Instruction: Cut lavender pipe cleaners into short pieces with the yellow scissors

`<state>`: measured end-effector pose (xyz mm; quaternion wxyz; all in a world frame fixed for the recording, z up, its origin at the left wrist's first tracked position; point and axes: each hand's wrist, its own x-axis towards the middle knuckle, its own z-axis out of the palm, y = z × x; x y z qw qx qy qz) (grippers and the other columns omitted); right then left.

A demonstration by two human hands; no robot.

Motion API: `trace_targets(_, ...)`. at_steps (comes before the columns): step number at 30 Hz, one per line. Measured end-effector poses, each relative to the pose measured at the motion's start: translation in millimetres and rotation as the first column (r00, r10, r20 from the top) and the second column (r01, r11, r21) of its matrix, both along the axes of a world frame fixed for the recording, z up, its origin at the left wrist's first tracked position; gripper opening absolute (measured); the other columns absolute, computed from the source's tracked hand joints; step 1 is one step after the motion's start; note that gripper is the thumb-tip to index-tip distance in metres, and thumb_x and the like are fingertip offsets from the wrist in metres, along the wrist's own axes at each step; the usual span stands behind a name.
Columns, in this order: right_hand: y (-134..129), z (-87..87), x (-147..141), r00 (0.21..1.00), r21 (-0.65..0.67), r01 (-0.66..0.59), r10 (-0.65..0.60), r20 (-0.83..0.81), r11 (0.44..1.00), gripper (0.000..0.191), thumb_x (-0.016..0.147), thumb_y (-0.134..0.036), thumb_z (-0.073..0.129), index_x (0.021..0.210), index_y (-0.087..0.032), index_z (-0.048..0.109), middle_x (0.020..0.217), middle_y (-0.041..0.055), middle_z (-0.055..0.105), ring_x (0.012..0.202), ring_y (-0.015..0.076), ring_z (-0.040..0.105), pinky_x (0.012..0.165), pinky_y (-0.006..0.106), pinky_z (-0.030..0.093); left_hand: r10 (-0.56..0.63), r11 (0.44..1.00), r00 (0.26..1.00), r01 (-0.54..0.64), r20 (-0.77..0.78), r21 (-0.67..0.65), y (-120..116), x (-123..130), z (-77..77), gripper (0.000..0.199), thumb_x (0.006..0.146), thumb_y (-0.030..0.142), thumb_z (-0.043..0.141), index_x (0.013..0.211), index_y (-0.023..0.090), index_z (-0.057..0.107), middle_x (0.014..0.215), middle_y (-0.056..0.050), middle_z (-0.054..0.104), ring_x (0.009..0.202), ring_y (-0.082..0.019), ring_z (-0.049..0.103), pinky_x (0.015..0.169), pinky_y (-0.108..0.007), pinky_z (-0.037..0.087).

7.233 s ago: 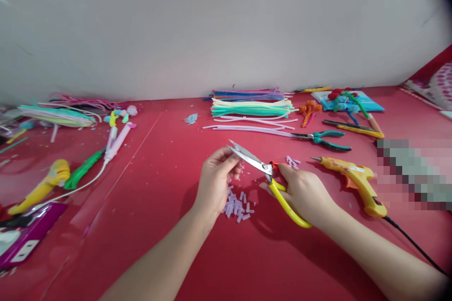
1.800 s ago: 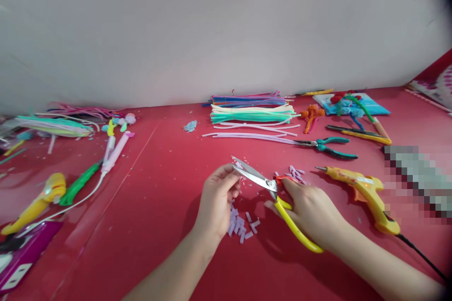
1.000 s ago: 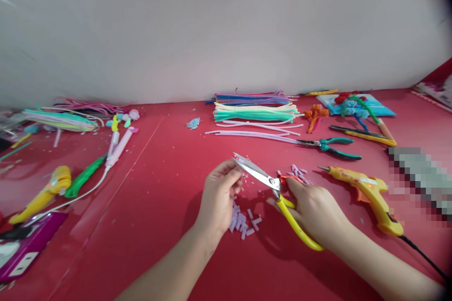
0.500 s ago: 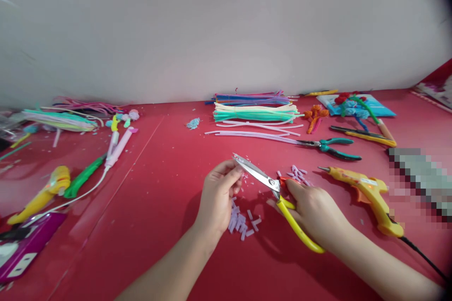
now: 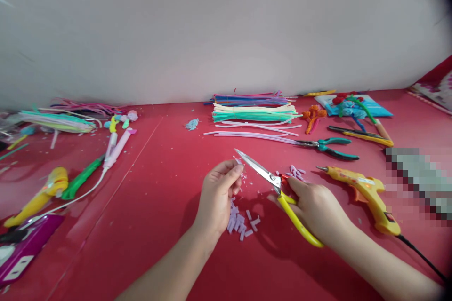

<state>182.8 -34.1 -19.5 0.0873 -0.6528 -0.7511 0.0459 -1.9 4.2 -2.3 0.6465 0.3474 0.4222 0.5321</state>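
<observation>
Red table (image 5: pixel 141 211) met a pale wall (image 5: pixel 226 33) at the back. Over it, the left hand (image 5: pixel 219 193) pinched a short lilac piece (image 5: pixel 238 162) between thumb and forefinger, its end just past the fingertips. The right hand (image 5: pixel 312 202) had its fingers round the scissors (image 5: pixel 272 177), whose blades looked closed or nearly so, their tips near the piece. Snipping something so short seemed to call for a firm pinch, fingertips well back and only the blade tips used. Lilac bits (image 5: pixel 237 221) lay beside the left hand, where a dropped piece could get mixed in. The glue gun (image 5: pixel 360 188) and its cord (image 5: pixel 420 254) crowded the right forearm; pliers (image 5: pixel 320 145) and stems (image 5: pixel 256 114) lay farther back
</observation>
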Motion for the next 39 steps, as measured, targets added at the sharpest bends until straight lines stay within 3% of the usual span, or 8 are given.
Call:
trace_targets(5, 3, 4.8, -3, 0.994, -0.012, 0.068, -0.068, -0.080, 0.998, 0.027, 0.070, -0.049, 0.041, 0.070, -0.022, 0.042, 0.049, -0.0022, 0.049, 0.044, 0.0124, 0.046, 0.042, 0.021, 0.020, -0.065, 0.998, 0.997, 0.065, 0.039, -0.005, 0, 2, -1.5, 0.013, 0.069, 0.024, 0.057, 0.077, 0.014, 0.056, 0.070, -0.001, 0.052, 0.053, -0.005, 0.042, 0.044, -0.017, 0.029)
trace_targets(8, 5, 8.6, -6, 0.963, -0.078, 0.073, -0.091, -0.254, 0.994, 0.025, 0.071, -0.045, 0.042, 0.066, -0.021, 0.041, 0.050, -0.0027, 0.047, 0.046, 0.0113, 0.044, 0.043, 0.021, 0.024, -0.157, 0.985, 0.986, 0.160, 0.050, -0.061, -2, 5, -0.2, 0.015, 0.068, 0.026, 0.057, 0.077, 0.014, 0.056, 0.067, -0.001, 0.052, 0.051, -0.005, 0.043, 0.043, -0.017, 0.028)
trace_targets(13, 4, 20.3, -13, 0.696, -0.213, -0.047, -0.121, -0.708, 0.976, 0.020, 0.075, -0.038, 0.041, 0.073, -0.019, 0.047, 0.057, -0.0039, 0.045, 0.051, 0.0086, 0.042, 0.049, 0.020, 0.033, -0.390, 0.910, 0.920, 0.391, 0.038, -0.134, -9, 10, 1.9, 0.015, 0.069, 0.028, 0.056, 0.073, 0.013, 0.055, 0.067, -0.001, 0.052, 0.048, -0.004, 0.042, 0.042, -0.017, 0.026)
trace_targets(17, 3, 23.8, -17, 0.510, -0.258, -0.107, -0.169, -0.843, 0.960, 0.019, 0.074, -0.037, 0.042, 0.073, -0.018, 0.048, 0.054, -0.0055, 0.043, 0.046, 0.0066, 0.038, 0.047, 0.020, 0.034, -0.495, 0.860, 0.868, 0.484, -0.031, -0.162, -14, 13, 0.9, 0.018, 0.070, 0.030, 0.054, 0.072, 0.012, 0.056, 0.059, 0.000, 0.048, 0.044, -0.004, 0.038, 0.041, -0.018, 0.025)
trace_targets(22, 5, 21.7, -16, 0.552, -0.278, 0.026, -0.246, -0.797, 0.960, 0.010, 0.066, -0.023, 0.046, 0.074, -0.019, 0.050, 0.052, -0.0065, 0.043, 0.045, 0.0064, 0.037, 0.044, 0.019, 0.031, -0.488, 0.871, 0.866, 0.474, -0.107, -0.132, -14, 13, 0.9, 0.019, 0.071, 0.032, 0.053, 0.073, 0.013, 0.056, 0.056, 0.001, 0.047, 0.043, -0.004, 0.035, 0.041, -0.017, 0.024)
trace_targets(27, 5, 25.2, -14, 0.519, -0.309, -0.074, -0.229, -0.824, 0.948, 0.013, 0.071, -0.029, 0.043, 0.068, -0.018, 0.048, 0.045, -0.0073, 0.039, 0.041, 0.0066, 0.039, 0.046, 0.020, 0.034, -0.541, 0.840, 0.823, 0.523, -0.170, -0.145, -14, 11, -0.2, 0.022, 0.072, 0.034, 0.051, 0.070, 0.013, 0.055, 0.050, 0.002, 0.043, 0.041, -0.004, 0.033, 0.041, -0.017, 0.025)
trace_targets(31, 3, 31.8, -16, 0.554, -0.293, -0.113, -0.184, -0.812, 0.949, 0.011, 0.070, -0.026, 0.042, 0.065, -0.018, 0.048, 0.045, -0.0071, 0.040, 0.042, 0.0069, 0.040, 0.046, 0.020, 0.033, -0.555, 0.832, 0.813, 0.534, -0.176, -0.154, -15, 12, -1.5, 0.022, 0.071, 0.035, 0.052, 0.070, 0.013, 0.056, 0.050, 0.002, 0.044, 0.042, -0.005, 0.033, 0.043, -0.018, 0.027)
trace_targets(39, 2, 32.3, -17, 0.638, -0.247, -0.054, -0.156, -0.754, 0.968, 0.008, 0.067, -0.023, 0.042, 0.061, -0.018, 0.043, 0.049, -0.0062, 0.040, 0.046, 0.0063, 0.038, 0.044, 0.017, 0.031, -0.499, 0.867, 0.832, 0.475, -0.245, -0.153, -17, 13, 0.7, 0.020, 0.068, 0.034, 0.055, 0.074, 0.015, 0.058, 0.053, 0.002, 0.045, 0.043, -0.005, 0.036, 0.042, -0.019, 0.028)
